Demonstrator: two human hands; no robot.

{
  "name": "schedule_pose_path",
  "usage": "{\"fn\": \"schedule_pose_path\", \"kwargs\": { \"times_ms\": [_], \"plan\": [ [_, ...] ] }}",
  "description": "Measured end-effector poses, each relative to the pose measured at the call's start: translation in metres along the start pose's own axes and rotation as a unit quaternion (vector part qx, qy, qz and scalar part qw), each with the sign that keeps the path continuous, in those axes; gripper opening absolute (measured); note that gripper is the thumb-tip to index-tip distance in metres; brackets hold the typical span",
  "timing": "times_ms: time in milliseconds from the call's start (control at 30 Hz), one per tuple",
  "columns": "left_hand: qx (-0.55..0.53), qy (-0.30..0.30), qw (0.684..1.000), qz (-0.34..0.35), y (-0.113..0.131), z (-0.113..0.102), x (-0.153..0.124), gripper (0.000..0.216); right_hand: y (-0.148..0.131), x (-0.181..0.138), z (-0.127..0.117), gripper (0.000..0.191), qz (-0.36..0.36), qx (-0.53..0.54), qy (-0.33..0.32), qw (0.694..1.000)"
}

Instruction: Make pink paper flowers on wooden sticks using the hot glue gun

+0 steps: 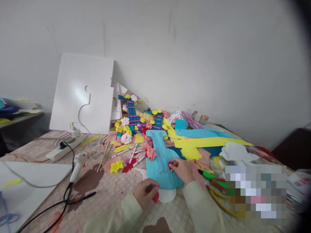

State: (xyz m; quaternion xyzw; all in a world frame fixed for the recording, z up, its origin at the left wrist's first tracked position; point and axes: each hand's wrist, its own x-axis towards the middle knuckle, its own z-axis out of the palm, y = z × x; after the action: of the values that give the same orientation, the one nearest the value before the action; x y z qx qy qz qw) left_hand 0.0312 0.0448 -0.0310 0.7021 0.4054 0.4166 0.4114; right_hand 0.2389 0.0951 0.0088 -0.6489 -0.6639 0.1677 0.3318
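Observation:
A light blue guitar-shaped foam cutout (160, 160) lies on the table in front of me, on top of a white cutout (167, 195). My right hand (182, 170) rests on the guitar's body with its fingertips pinched on a small red foam piece (170, 164). My left hand (145, 191) is curled closed at the guitar's lower edge and holds a red foam piece (155, 197). A pink foam flower (151, 153) sits on the guitar's neck.
A white glue gun (77, 166) and power strip (65, 146) with black cords lie at left. Decorated foam guitars (132, 113), flowers, markers and yellow and blue foam sheets (206, 141) crowd the back. Scissors (220, 195) lie at right. White boards (82, 94) lean on the wall.

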Motion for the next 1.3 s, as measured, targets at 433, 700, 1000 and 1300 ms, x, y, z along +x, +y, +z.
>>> {"fn": "schedule_pose_path", "kwargs": {
  "times_ms": [433,700,1000,1300],
  "plan": [
    [0.055,-0.002,0.998,0.028,0.009,-0.002,0.001,0.017,-0.037,0.021,-0.009,0.021,-0.043,0.162,-0.055,0.984],
    [0.088,-0.073,0.988,0.101,0.004,0.004,-0.006,0.025,-0.117,0.054,0.036,0.011,-0.105,0.126,-0.179,0.970],
    [0.086,-0.120,0.980,0.135,-0.004,0.007,-0.008,0.025,-0.142,0.099,0.096,0.026,-0.142,-0.041,-0.208,0.967],
    [0.011,-0.047,0.995,0.084,0.004,-0.002,-0.002,0.022,-0.143,0.099,0.048,0.015,-0.174,-0.069,-0.107,0.976]
  ]
}}
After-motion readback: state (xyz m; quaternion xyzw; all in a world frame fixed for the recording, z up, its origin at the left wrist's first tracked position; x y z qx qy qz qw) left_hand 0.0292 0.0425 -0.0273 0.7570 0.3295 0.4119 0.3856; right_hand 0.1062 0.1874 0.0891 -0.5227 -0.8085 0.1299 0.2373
